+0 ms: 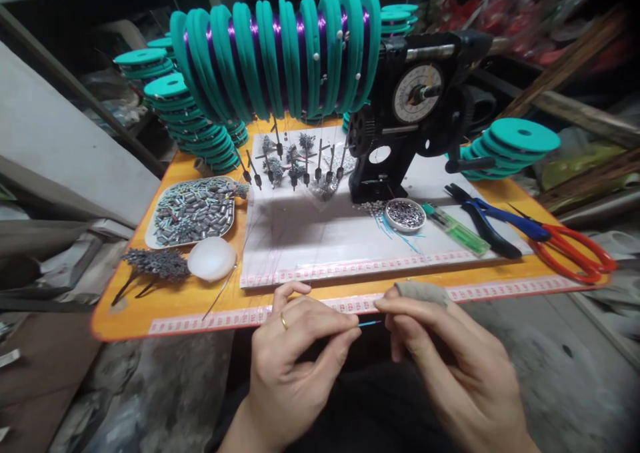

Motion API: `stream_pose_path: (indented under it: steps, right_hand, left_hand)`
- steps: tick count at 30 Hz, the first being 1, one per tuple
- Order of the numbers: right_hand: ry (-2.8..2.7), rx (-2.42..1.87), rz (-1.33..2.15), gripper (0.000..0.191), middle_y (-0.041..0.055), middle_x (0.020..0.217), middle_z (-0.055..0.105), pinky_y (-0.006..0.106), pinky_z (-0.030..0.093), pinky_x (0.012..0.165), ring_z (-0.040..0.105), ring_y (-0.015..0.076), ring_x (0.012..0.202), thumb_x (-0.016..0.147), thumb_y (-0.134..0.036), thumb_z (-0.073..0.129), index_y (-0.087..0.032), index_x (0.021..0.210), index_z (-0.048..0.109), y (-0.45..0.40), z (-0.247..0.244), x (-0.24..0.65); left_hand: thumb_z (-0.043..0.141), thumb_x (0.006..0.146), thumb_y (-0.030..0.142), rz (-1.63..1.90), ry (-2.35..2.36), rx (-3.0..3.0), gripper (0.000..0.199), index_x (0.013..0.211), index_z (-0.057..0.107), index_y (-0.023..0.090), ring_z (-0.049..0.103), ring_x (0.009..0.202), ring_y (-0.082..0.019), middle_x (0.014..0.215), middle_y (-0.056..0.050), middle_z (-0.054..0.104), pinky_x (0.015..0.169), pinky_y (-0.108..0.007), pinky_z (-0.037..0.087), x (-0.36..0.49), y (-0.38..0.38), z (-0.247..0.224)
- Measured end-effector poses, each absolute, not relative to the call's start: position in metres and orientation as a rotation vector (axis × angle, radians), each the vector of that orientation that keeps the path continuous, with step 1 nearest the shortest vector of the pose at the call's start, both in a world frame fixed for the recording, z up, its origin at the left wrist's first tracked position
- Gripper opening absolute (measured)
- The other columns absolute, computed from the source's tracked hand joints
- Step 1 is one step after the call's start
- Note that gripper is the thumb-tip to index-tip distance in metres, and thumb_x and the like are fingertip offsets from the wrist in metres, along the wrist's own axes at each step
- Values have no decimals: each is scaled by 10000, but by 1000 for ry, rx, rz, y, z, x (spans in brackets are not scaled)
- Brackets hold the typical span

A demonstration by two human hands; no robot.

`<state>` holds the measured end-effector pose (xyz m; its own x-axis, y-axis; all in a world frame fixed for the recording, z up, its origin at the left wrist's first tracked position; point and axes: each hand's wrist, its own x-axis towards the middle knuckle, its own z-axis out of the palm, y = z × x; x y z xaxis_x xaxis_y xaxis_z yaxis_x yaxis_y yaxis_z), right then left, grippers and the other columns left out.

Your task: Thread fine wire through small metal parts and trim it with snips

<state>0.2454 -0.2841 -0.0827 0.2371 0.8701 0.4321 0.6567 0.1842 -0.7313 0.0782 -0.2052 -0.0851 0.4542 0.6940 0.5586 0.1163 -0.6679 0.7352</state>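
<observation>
While I watch remotely, L hand (300, 350) has thumb + index pinched on 1 thin blue strand (370, 323), free end pointing at R hand (457, 356). Strand's just nearside of the white board (320, 236), both hands too. L: back of hand up, other fingers loosely bent, 1 ring (284, 320) on. R: index stretched twd L, thumb bent below it, tips close; can't tell if they grip anything. 1 grey finger cover (423, 292) on R.

Containers, rel. to board: 1 white tray (175, 245) off L side, heaped w/ grey cylinders (205, 216) + thin pale pcs, too many to count. 1 translucent bowl (212, 260) by near L corner, can't make out contents. 1 round dish (407, 229) on R half, full of tiny silvery bits (405, 213).

Counts: 1 black winder (373, 173) standing on board, R of middle; I get 9 purple windings (277, 30) btwn its green discs. At least 8 weights (319, 173) hang over board. 2 tape strips (350, 266): 1 along board's near edge, 1 just nearside. 1 green case (457, 230) on board's R half, 1 pliers (480, 216) across its R end, 1 red scissors (570, 253) off that end. 1 dark wire bundle (157, 264) off L.
</observation>
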Motion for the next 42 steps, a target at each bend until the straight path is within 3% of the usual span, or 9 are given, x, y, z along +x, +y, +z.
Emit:
stream_pose_path:
  steps: [3,5,10,20,23,27,33,38,42]
  right_hand:
    - [-1588,-1503,137,257,26,940,692,221,541,758,675,128,815,884,-89,580,-216,1100,636,-285,-78,245]
    - [-1625,-1474,70,273,30,930,697,238,543,807,679,144,866,852,-52,598,-206,1075,632,-284,-76,244]
    - [-1638,-1494,-25,261,9,792,663,252,563,713,676,138,731,822,-44,615,-217,1017,617,-283,-77,239]
    - [-1574,-1635,-255,142,29,808,647,259,498,593,560,107,565,831,-100,638,-195,936,645,-266,-85,262]
    - [-1665,-1668,-360,146,69,857,658,315,505,672,587,169,688,849,-131,642,-170,984,681,-255,-89,270]
    - [-1657,-1727,-380,263,152,1029,642,377,503,781,603,259,928,882,-143,606,-128,1132,686,-251,-90,262]
    - [-1864,-1675,-111,386,33,722,698,287,485,615,625,153,595,954,-174,499,-125,1331,573,-252,-87,234]
    - [-1936,-1745,-108,339,26,713,733,294,434,532,657,152,541,970,-221,472,-145,1257,637,-248,-83,232]
    - [-2005,-1792,-150,384,-2,651,703,318,381,489,642,163,504,973,-235,460,-147,1328,577,-249,-79,234]
  left_hand:
    - [680,815,37,1183,675,2075,221,919,665,231,685,673,-119,789,48,747,951,-399,407,79,-205,-85]
    - [679,815,39,1175,675,2065,220,918,665,232,684,671,-121,789,47,745,955,-410,404,79,-206,-86]
    - [679,817,47,1157,670,2074,221,926,664,239,677,668,-126,779,43,739,945,-419,403,80,-207,-86]
    - [680,801,5,1217,721,2438,242,933,652,206,659,726,-148,785,8,727,850,-390,428,59,-181,-78]
    - [649,832,15,1166,668,2562,248,1017,651,180,633,783,-171,840,-47,707,731,-327,492,51,-165,-78]
    - [602,878,47,1003,660,2718,188,1034,646,144,597,792,-186,856,-77,670,720,-326,505,49,-153,-75]
    - [546,933,99,757,643,2860,132,1022,631,145,573,829,-193,888,-76,644,758,-344,485,47,-145,-69]
    - [552,931,94,726,597,2880,116,1013,625,132,560,820,-194,877,-77,628,740,-342,471,46,-142,-67]
    - [552,931,94,695,581,2893,112,1011,622,131,547,801,-191,865,-73,613,715,-338,456,46,-141,-64]
